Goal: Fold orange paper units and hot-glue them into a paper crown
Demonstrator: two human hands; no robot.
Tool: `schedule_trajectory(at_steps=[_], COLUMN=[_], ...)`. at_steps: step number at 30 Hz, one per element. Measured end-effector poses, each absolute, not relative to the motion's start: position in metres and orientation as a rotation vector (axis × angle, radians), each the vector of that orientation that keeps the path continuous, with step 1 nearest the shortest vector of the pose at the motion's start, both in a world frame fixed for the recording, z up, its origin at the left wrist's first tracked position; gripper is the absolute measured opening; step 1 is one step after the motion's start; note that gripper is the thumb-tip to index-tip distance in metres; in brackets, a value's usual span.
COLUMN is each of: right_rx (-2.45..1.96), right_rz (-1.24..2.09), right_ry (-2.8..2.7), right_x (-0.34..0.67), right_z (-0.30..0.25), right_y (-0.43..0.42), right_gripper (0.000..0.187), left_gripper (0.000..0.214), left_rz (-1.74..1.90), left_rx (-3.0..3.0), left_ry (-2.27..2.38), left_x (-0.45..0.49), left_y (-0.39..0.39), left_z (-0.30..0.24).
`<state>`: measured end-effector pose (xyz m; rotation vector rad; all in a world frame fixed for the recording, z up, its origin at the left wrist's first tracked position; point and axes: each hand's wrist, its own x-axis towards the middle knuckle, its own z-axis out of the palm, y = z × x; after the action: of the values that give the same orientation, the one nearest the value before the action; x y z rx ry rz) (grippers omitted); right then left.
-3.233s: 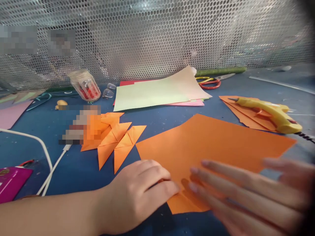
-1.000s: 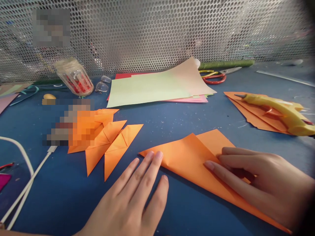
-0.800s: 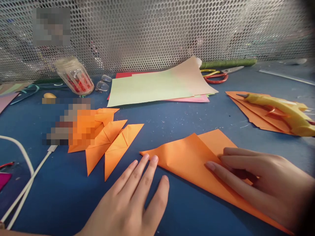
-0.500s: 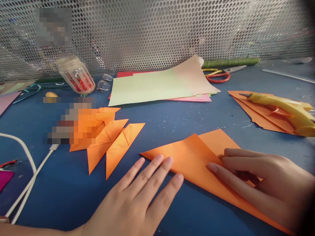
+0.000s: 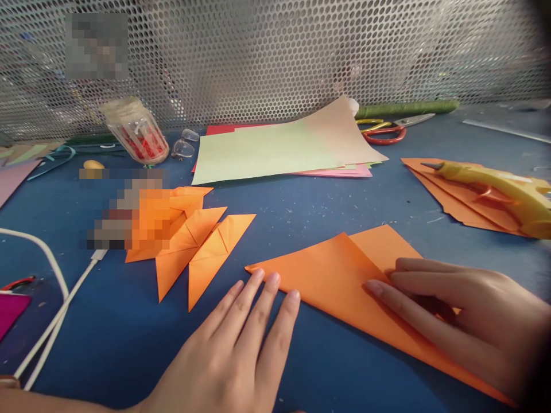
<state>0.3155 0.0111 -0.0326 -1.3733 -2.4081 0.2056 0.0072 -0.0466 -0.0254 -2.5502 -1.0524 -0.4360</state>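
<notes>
A folded sheet of orange paper (image 5: 340, 275) lies on the blue table, its crease along the near side and its pointed corner to the left. My left hand (image 5: 232, 338) is open, fingers stretched out, the fingertips resting on the near fold close to that corner. On the right half, my right hand (image 5: 465, 315) is closed on the paper, thumb on top and the other fingers curled. What lies beneath its palm is hidden. Several folded orange paper pieces (image 5: 206, 258) sit left of the sheet, partly covered by a blurred patch.
A yellow glue gun (image 5: 495, 183) rests on orange paper at the right. Behind are pale coloured sheets (image 5: 275, 149), scissors (image 5: 387, 133), eyeglasses (image 5: 184, 148) and a jar with red bits (image 5: 140, 135). A white cable (image 5: 58, 312) runs along the left. Perforated metal (image 5: 267, 51) closes off the back.
My left hand has slid left along the near fold, toward the pointed corner, its fingers now closer together. My right hand stays in place on the paper.
</notes>
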Motion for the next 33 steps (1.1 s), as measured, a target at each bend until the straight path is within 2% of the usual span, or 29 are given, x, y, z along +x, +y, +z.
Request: schedule_trajectory(at_steps=[7,10,16,20,24,26,33], right_rx=[-1.369,-1.370,-1.410,-1.457,-1.472,-1.456,-1.475], right_rz=[0.186,0.196,0.267,0.349,0.372,0.393,0.457], right_ry=[-2.405,-2.395,-2.375,-2.365,-2.392,-2.407,-2.419], right_x=[0.316,0.316,0.318,0.320,0.322,0.323,0.324], right_z=[-0.031,-0.031,-0.034,-0.032,-0.032,-0.033,-0.032], right_y=[0.008,0.010,0.014,0.012,0.010,0.011,0.011], right_gripper=[0.053,0.054,0.056,0.058,0.056,0.055,0.055], left_gripper=[0.066,0.068,0.060,0.058,0.066,0.066,0.049], left_rz=[-0.397,-0.208,-0.469,-0.447,-0.256,-0.413,-0.310], left_rx=[-2.489,-2.555,-2.509,-2.560,-2.625,-2.552,-2.511], left_ry=[-1.072,-0.920,-1.094,-1.110,-1.005,-1.055,-1.089], left_x=[0.002,-0.001,0.005,0.005,0.002,0.003,0.008], left_y=[-0.051,-0.051,-0.051,-0.049,-0.046,-0.047,-0.056], left_z=[-0.017,-0.013,-0.027,-0.022,-0.015,-0.018,-0.023])
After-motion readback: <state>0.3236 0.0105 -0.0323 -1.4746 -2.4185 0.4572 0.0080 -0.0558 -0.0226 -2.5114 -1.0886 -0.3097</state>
